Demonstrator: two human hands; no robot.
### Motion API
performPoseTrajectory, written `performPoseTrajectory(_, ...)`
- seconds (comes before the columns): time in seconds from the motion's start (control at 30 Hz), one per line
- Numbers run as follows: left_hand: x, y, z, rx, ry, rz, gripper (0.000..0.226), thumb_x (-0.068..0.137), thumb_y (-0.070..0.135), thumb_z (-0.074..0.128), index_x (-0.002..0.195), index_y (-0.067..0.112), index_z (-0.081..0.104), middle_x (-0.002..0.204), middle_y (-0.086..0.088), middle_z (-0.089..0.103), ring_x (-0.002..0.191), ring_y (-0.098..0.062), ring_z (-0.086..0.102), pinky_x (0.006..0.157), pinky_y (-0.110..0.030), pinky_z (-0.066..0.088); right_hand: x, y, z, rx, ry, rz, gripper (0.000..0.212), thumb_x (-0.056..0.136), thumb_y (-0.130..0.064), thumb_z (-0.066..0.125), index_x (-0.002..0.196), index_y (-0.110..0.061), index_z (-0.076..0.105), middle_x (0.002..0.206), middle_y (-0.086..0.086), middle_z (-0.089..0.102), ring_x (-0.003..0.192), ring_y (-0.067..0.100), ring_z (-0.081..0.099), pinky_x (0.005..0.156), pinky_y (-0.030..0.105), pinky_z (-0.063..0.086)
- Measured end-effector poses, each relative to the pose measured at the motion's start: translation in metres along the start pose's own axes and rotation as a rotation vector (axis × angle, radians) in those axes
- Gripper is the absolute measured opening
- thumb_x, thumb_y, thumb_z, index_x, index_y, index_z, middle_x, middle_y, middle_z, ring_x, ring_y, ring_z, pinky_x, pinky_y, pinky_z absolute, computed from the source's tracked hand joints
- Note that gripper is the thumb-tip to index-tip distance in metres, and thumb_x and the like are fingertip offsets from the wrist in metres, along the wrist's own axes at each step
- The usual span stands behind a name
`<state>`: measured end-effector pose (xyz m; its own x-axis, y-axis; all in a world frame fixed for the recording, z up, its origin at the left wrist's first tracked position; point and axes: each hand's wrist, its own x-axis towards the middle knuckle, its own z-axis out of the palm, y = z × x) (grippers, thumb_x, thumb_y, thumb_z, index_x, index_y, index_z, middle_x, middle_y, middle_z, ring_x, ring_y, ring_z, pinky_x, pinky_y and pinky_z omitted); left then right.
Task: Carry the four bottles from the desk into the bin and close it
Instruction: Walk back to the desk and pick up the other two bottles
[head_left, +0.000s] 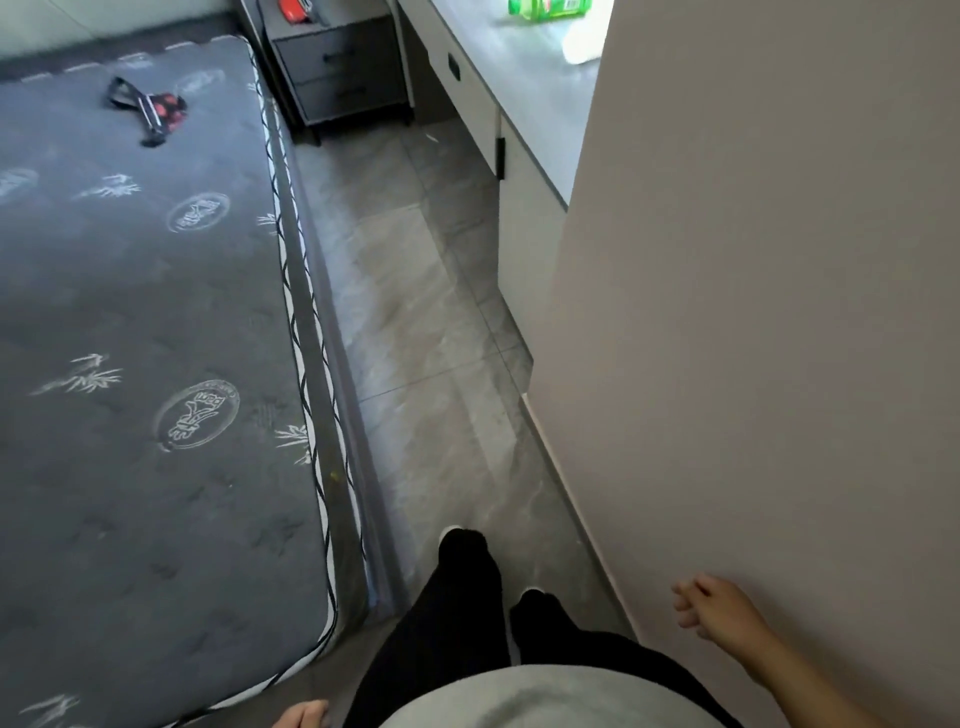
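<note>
From the head camera, a strip of grey floor tile (415, 322) runs between the bare mattress (145, 338) and the pale wall (753, 338), and the desk (524, 88) stands at its far end, against that wall. On the desk's far corner lies a green bottle (548, 7), cut by the top of the picture; beside it a whitish thing, too blurred to name, is half hidden by the wall's edge. A dark bedside cabinet (340, 73) stands beside the desk, across a narrow gap. The right hand (714, 610) hangs just off the wall, fingers loosely spread, holding nothing. The left hand (304, 714) shows only its knuckles at the bottom edge; its grip cannot be told. Black-trousered legs stand mid-strip, clear of the mattress edge.
</note>
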<state>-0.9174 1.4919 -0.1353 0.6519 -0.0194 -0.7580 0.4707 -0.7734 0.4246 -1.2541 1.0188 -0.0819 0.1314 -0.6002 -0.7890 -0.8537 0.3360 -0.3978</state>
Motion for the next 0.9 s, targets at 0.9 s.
performPoseTrajectory(0.9, 0.135, 0.385, 0.057, -0.111, 0.137, -0.042, 0.023, 0.09, 0.002, 0.048, 0.075, -0.003, 0.064, 0.083, -0.025, 0.062, 0.065, -0.027, 0.05, 0.065, -0.035, 0.039, 0.183, -0.347, 0.019, -0.025, 0.005, -0.04, 0.021, 0.095, -0.001, 0.044, 0.085, 0.003, 0.062, 0.07, 0.015, 0.057, 0.057, 0.022, 0.051, 0.052, 0.023, 0.04)
